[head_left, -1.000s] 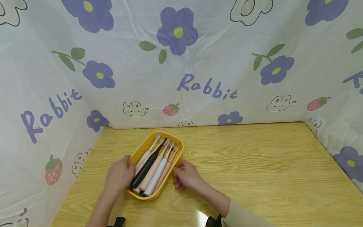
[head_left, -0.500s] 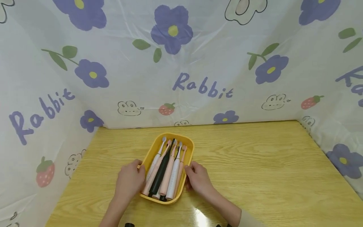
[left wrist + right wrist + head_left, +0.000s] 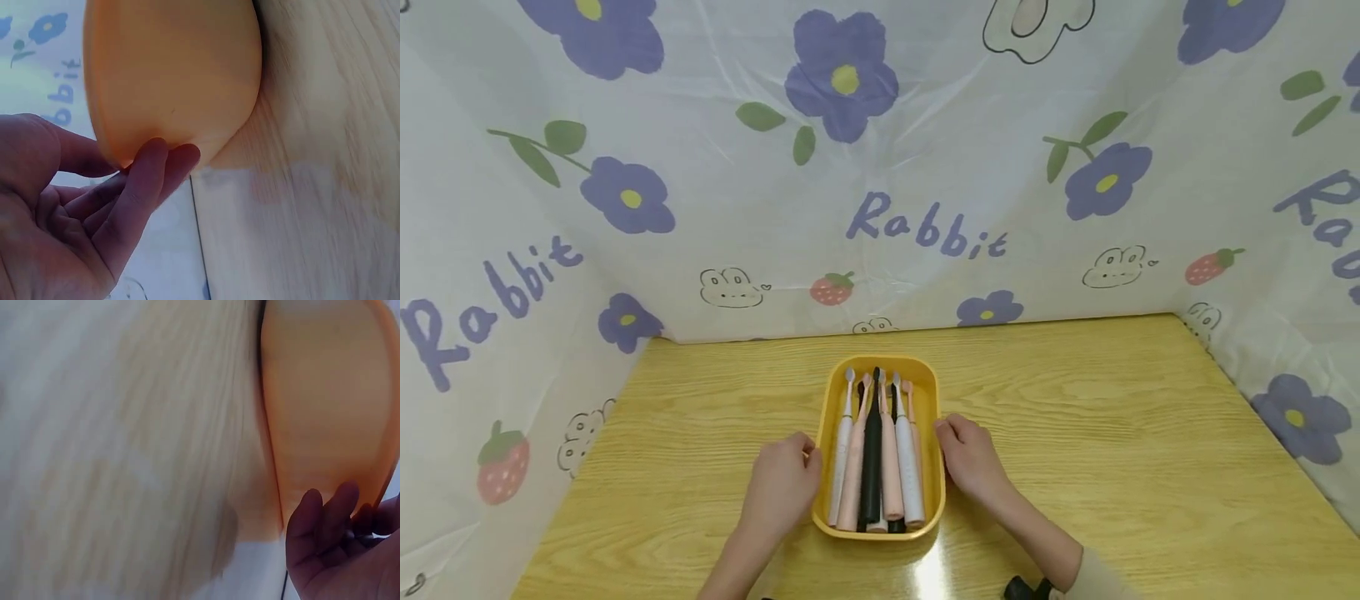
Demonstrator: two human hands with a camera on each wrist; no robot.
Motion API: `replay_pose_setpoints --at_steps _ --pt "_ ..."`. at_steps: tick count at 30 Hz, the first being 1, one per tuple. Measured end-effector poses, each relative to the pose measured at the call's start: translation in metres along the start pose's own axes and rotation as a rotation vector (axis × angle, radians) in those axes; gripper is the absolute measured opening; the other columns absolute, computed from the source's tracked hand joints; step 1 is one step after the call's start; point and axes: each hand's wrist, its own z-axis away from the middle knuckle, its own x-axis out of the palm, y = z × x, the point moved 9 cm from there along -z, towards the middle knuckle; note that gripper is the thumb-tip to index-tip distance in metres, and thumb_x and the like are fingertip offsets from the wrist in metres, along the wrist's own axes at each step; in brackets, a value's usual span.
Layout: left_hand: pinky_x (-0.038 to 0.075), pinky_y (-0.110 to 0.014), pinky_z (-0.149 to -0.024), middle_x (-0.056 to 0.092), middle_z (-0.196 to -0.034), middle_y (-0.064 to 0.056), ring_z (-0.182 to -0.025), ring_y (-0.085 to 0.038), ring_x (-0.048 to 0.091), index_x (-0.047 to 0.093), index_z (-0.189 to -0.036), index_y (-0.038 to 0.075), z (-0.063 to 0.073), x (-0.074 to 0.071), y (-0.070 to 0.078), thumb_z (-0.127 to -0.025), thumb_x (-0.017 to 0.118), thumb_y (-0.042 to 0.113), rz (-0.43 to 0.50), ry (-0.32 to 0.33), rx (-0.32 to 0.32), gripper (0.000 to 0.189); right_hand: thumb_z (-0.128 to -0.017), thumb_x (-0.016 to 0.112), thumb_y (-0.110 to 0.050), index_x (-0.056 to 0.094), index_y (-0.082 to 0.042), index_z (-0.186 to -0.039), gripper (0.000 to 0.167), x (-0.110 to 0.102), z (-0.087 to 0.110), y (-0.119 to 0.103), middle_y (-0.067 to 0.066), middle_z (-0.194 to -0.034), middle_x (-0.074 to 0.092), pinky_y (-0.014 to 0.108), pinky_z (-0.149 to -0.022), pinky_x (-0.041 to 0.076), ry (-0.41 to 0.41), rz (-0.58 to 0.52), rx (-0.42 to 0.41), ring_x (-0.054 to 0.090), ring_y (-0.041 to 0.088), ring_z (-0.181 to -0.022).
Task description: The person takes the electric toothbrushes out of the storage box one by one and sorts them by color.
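A yellow plastic tray [image 3: 880, 536] with rounded corners stands on the wooden table, its long sides running away from me. Inside lie several electric toothbrushes, heads toward the far end: a black one [image 3: 872, 467] in the middle, pink ones [image 3: 891, 475] and white ones [image 3: 908, 475] around it, more partly hidden underneath. My left hand [image 3: 782, 479] grips the left side, thumb at the rim and fingertips against the outer wall [image 3: 175, 69] in the left wrist view. On the opposite side my right hand [image 3: 973, 458] holds the rim, fingers bent against the wall [image 3: 331, 394].
The wood-grain table [image 3: 1075, 417] extends to both sides of the tray. White cloth [image 3: 925, 150] printed with purple flowers, strawberries and rabbits hangs along the back and both sides. A black object [image 3: 1026, 588] sits by my right wrist.
The tray has moved right in the view and turned from slanted to nearly straight. My right hand, at first beside its wall, now holds the rim. The head view has shifted slightly right.
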Motion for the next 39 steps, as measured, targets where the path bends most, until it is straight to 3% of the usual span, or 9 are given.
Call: replay_pose_setpoints --at_steps 6,9,20,31,36,39 --pt "0.044 -0.023 -0.041 0.062 -0.062 -0.002 -0.044 -0.009 0.052 0.069 -0.089 -0.007 0.001 0.017 0.012 -0.094 0.062 -0.001 0.101 -0.059 -0.004 0.011 -0.108 0.048 -0.015 0.052 -0.006 -0.072 0.037 -0.020 -0.009 0.008 0.001 -0.059 0.042 0.026 -0.048 0.036 0.039 0.065 0.011 0.043 0.015 -0.053" --pt "0.046 -0.023 -0.043 0.065 -0.065 -0.004 -0.047 -0.009 0.054 0.069 -0.088 -0.006 0.000 0.022 0.018 -0.093 0.063 0.000 0.109 -0.067 0.013 0.010 -0.108 0.048 -0.016 0.051 -0.007 -0.072 0.037 -0.029 -0.011 0.012 0.001 -0.060 0.042 0.027 -0.049 0.036 0.054 0.096 0.011 0.043 0.016 -0.054" --pt "0.041 -0.025 -0.043 0.058 -0.060 0.003 -0.046 -0.008 0.048 0.069 -0.083 0.001 -0.001 0.029 0.029 -0.094 0.065 0.005 0.000 -0.066 0.045 0.013 -0.109 0.047 -0.017 0.050 -0.009 -0.072 0.037 -0.041 -0.011 0.015 0.002 -0.060 0.042 0.028 -0.049 0.036 0.046 0.148 0.003 0.042 0.016 -0.053" --pt "0.041 -0.025 -0.042 0.058 -0.061 0.003 -0.046 -0.008 0.048 0.070 -0.082 0.003 -0.003 0.030 0.031 -0.094 0.065 0.009 -0.040 -0.066 0.045 0.014 -0.109 0.046 -0.019 0.051 -0.008 -0.074 0.037 -0.044 -0.013 0.017 0.003 -0.061 0.044 0.028 -0.049 0.037 0.038 0.166 0.000 0.044 0.017 -0.054" --pt "0.041 -0.026 -0.041 0.063 -0.066 -0.001 -0.045 -0.009 0.049 0.073 -0.096 -0.001 -0.006 0.029 0.031 -0.095 0.064 0.013 -0.089 -0.046 0.037 0.017 -0.106 0.053 -0.022 0.056 -0.007 -0.085 0.026 -0.058 -0.015 0.011 0.004 -0.068 0.051 0.031 -0.055 0.040 0.127 0.244 -0.026 0.048 0.018 -0.059" --pt "0.050 -0.031 -0.046 0.073 -0.086 -0.014 -0.056 -0.017 0.063 0.069 -0.116 -0.008 -0.007 0.030 0.035 -0.096 0.066 0.014 -0.105 -0.013 0.063 0.030 -0.102 0.058 -0.017 0.059 -0.004 -0.101 0.014 -0.066 -0.016 -0.005 0.005 -0.078 0.057 0.032 -0.058 0.043 0.197 0.228 -0.098 0.051 0.018 -0.064"
